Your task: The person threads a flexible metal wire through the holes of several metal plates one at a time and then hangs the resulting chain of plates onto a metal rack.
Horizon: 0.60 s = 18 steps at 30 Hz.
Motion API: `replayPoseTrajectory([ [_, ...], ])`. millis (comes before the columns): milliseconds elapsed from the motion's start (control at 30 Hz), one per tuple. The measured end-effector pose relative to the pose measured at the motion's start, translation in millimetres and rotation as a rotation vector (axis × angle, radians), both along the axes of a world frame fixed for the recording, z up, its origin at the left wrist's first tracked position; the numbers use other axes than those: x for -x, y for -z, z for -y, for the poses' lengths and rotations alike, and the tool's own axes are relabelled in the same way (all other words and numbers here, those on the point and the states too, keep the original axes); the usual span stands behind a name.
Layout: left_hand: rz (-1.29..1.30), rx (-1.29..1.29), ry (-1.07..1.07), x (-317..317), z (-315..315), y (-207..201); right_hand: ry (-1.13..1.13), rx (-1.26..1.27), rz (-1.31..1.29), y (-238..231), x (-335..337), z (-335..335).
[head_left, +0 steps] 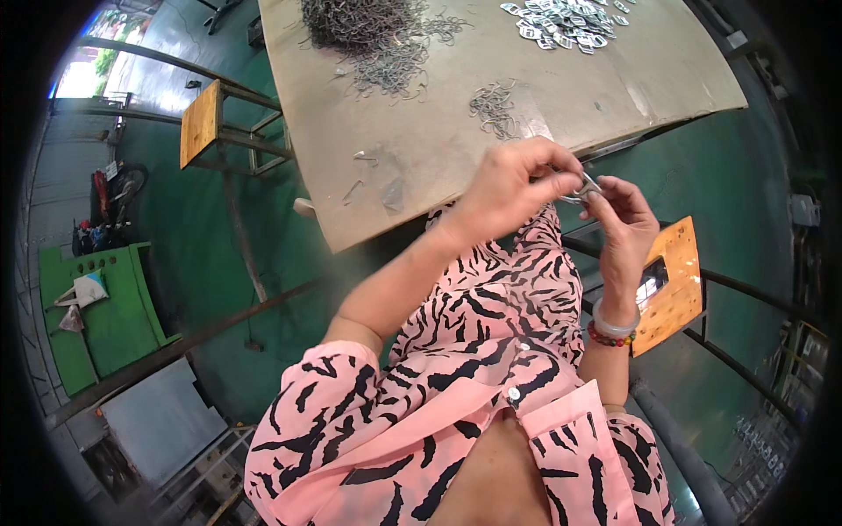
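Note:
Above my lap, just off the table's near edge, my left hand (pixel 517 180) and my right hand (pixel 627 228) meet at a small silver metal piece (pixel 588 187) with a looped outline. Both hands are closed on it, thumb against fingers. My fingers cover part of it, so its exact kind cannot be told. On the table (pixel 456 167), a small heap of bent grey wire pieces (pixel 494 110) lies just beyond my left hand. Farther back at the right sits a pile of flat silver metal pieces with slots (pixel 566 24).
A large tangled mound of dark wire pieces (pixel 364 26) covers the table's far left. Several loose wires (pixel 353 191) lie near its left edge. One wooden stool (pixel 202 124) stands left of the table. Another wooden seat (pixel 675 289), with a dark phone-like object on it, is at my right.

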State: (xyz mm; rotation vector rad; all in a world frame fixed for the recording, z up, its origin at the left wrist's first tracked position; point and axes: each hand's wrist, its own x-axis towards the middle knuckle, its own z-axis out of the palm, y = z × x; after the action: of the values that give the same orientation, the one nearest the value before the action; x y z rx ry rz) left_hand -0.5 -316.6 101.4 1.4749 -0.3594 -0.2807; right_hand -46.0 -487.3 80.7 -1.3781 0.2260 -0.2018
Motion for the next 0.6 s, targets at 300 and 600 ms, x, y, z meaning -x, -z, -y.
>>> replayPoseTrajectory([
  [300, 0.549, -0.269, -0.212, 13.2, 31.5, 13.5, 0.087, 0.058, 0.031, -8.5, 8.8, -11.9],
  [600, 0.324, -0.159, -0.123, -3.2, 31.0, 16.5, -0.075, 0.099, 0.121, -13.9, -41.0, 35.7],
])
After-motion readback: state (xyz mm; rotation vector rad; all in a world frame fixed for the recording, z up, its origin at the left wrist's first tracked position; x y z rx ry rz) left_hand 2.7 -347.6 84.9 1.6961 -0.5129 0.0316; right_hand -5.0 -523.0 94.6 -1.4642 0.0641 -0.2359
